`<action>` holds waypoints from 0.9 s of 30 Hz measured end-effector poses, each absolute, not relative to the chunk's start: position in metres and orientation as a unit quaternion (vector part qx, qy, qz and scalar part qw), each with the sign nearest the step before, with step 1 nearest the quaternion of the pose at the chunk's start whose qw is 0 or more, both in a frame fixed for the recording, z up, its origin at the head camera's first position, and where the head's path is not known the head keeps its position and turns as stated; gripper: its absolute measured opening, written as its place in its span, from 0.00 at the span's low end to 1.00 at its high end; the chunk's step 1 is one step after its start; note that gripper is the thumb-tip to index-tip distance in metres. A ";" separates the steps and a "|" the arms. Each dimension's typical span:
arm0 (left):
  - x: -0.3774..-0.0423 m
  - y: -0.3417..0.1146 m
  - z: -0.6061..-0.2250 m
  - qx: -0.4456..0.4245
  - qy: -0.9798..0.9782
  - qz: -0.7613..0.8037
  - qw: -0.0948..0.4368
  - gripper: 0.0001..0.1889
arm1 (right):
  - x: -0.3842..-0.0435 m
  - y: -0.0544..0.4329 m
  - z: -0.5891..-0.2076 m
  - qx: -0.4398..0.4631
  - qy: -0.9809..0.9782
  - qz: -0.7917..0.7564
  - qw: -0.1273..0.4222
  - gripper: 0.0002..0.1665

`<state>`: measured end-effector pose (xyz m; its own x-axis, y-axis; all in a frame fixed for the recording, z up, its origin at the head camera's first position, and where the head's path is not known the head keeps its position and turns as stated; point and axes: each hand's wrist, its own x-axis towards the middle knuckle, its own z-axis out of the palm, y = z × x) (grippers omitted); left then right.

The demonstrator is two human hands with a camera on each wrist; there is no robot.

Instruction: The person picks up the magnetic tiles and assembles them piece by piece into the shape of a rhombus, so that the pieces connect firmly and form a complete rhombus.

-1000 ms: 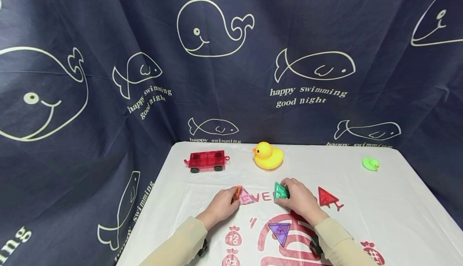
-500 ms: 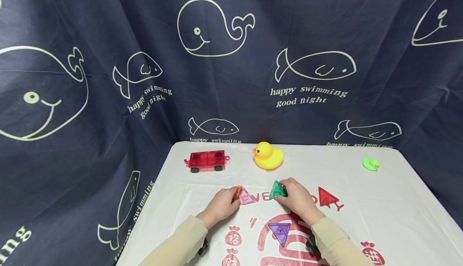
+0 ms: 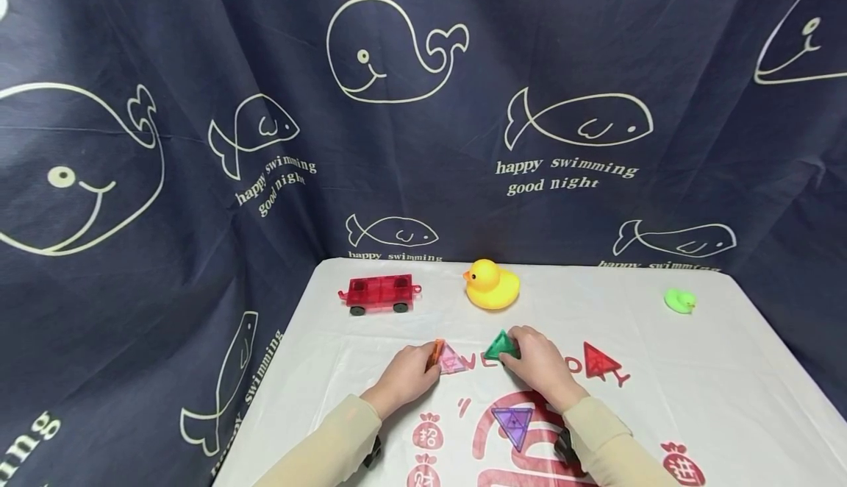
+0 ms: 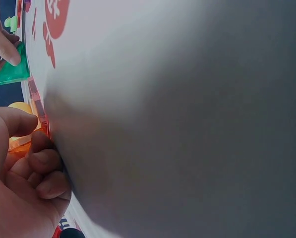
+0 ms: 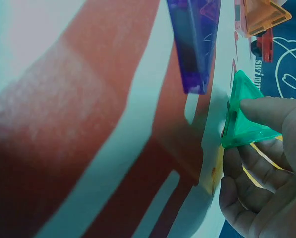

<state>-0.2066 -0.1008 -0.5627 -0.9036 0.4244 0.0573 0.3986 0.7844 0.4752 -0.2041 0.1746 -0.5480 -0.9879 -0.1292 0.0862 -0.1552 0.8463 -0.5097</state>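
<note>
My left hand [image 3: 405,375] pinches an orange translucent triangle tile [image 3: 435,352], which stands upright at the left side of a flat pink triangle tile [image 3: 454,363]. In the left wrist view the thumb and curled fingers close on the orange tile [image 4: 20,144]. A green triangle tile [image 3: 498,345] is held in my right hand [image 3: 544,363], to the right of the pink one. The right wrist view shows the thumb across the face of that green tile [image 5: 248,116], fingers behind, the tile tilted up. Nearer my body, a purple triangle tile [image 3: 512,425] lies flat.
Along the back of the white-covered table [image 3: 298,413] stand a red toy wagon [image 3: 379,292] and a yellow duck [image 3: 491,285]. A small green duck [image 3: 679,300] sits at the far right. Right of my right hand lies a red triangle tile [image 3: 599,361]. A dark curtain [image 3: 463,141] hangs behind.
My right hand has moved a little left with the green tile, bringing it nearer the pink tile; the tile has turned and tilted. My left hand has stayed in place.
</note>
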 end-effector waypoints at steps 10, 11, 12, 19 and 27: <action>-0.207 -0.101 -0.563 0.216 0.945 0.244 0.031 0.18 | -0.204 0.164 -0.549 0.101 -0.955 0.275 0.043 0.13; -0.207 -0.101 -0.563 0.216 0.946 0.242 0.030 0.18 | -0.204 0.162 -0.549 0.103 -0.955 0.275 0.042 0.13; -0.207 -0.101 -0.563 0.215 0.946 0.239 0.030 0.18 | -0.204 0.161 -0.549 0.106 -0.955 0.273 0.044 0.12; -0.206 -0.100 -0.565 0.216 0.949 0.229 0.026 0.20 | -0.203 0.146 -0.552 0.123 -0.958 0.251 0.060 0.08; -0.205 -0.099 -0.562 0.227 0.948 0.222 0.010 0.19 | -0.202 0.128 -0.551 0.136 -0.959 0.239 0.064 0.10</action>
